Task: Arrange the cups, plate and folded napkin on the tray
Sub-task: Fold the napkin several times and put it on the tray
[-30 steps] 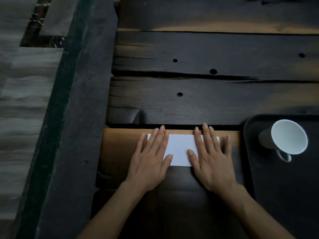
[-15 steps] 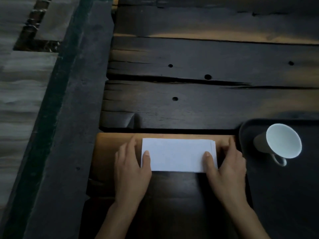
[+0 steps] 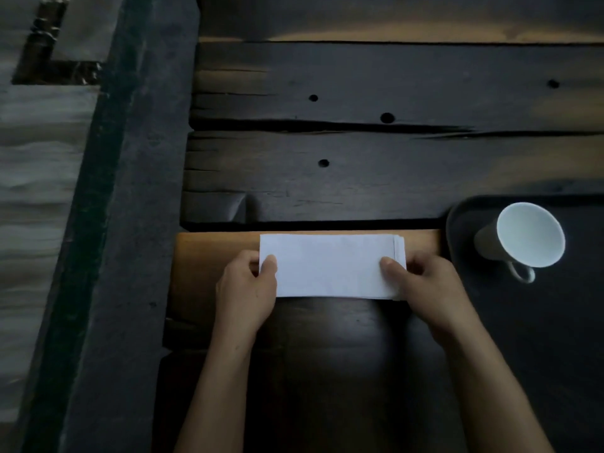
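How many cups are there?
1. The white cup sits on the dark tray, right of the napkin. The tray runs off the picture, so more may be hidden.

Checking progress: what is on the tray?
One white cup sits on the tray. The folded napkin is off it, in the left hand and right hand. The tray's right part lies out of view.

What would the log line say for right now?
left hand: pinches napkin | right hand: pinches napkin | napkin: off tray | cup: on tray
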Demonstrator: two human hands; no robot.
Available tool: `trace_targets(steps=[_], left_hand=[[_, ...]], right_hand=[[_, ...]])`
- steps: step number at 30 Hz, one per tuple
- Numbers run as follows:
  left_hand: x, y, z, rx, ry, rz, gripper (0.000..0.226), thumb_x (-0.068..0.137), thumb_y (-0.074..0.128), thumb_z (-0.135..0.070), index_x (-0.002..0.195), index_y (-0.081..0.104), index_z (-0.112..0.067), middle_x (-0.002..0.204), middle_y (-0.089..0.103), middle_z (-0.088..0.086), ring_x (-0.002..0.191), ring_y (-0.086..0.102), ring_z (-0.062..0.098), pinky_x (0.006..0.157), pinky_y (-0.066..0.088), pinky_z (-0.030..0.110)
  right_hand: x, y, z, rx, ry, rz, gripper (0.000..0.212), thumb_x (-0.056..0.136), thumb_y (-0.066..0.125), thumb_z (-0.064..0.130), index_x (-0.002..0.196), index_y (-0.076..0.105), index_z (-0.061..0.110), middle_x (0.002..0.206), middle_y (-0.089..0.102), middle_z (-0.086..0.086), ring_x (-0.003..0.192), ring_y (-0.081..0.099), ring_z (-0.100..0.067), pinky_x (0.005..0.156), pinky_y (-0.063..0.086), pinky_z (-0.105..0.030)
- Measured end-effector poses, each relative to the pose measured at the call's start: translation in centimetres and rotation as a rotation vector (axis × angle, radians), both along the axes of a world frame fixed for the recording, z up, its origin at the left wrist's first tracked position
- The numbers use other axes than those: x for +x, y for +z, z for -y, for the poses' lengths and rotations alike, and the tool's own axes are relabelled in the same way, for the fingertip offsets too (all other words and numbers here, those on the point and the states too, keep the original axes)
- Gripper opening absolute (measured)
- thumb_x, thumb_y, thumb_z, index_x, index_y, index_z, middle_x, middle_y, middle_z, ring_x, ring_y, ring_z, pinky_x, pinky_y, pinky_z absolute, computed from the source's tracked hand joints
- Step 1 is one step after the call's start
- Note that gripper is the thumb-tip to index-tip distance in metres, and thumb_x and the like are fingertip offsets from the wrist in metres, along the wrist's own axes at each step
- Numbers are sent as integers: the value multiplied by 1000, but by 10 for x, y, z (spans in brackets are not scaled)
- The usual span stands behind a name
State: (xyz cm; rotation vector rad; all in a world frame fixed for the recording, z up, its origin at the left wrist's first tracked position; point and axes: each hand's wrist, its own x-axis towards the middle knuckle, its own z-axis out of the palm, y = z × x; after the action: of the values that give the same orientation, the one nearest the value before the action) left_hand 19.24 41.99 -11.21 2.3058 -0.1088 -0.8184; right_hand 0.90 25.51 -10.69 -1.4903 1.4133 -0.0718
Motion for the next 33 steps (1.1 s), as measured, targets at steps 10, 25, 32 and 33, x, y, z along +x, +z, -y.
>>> trace_targets(steps=[10, 25, 32, 33], left_hand=[[11, 60, -21, -510, 129, -133, 15, 103, 56, -15, 97, 70, -14, 80, 79, -6, 65, 69, 6, 46, 49, 20], [-18, 182, -42, -899, 12, -496, 28, 96, 63, -19, 120, 65, -5, 111, 77, 10, 100, 74, 21, 61, 61, 30], [-53, 196, -33, -936, -58, -489, 28, 94, 65, -15, 121, 66, -6, 113, 77, 10, 104, 74, 23, 62, 61, 31], [-60, 197, -30, -937, -59, -483, 28, 94, 66, -16, 120, 66, -7, 113, 77, 9, 104, 74, 23, 62, 61, 30]], right_hand=[[-14, 75, -8, 119, -168, 497, 16, 87, 80, 20, 99, 80, 10, 94, 80, -14, 87, 78, -24, 70, 59, -25], [-65, 209, -44, 71, -281, 704, 11, 92, 71, 11, 101, 77, 7, 94, 80, -9, 81, 75, -14, 68, 57, -20], [-108, 227, -35, 64, -274, 703, 12, 92, 72, 13, 102, 80, 12, 102, 79, -10, 91, 75, -17, 76, 58, -23], [-115, 228, -31, 68, -277, 703, 14, 92, 72, 14, 104, 79, 11, 104, 79, -11, 92, 75, -18, 76, 59, -23]])
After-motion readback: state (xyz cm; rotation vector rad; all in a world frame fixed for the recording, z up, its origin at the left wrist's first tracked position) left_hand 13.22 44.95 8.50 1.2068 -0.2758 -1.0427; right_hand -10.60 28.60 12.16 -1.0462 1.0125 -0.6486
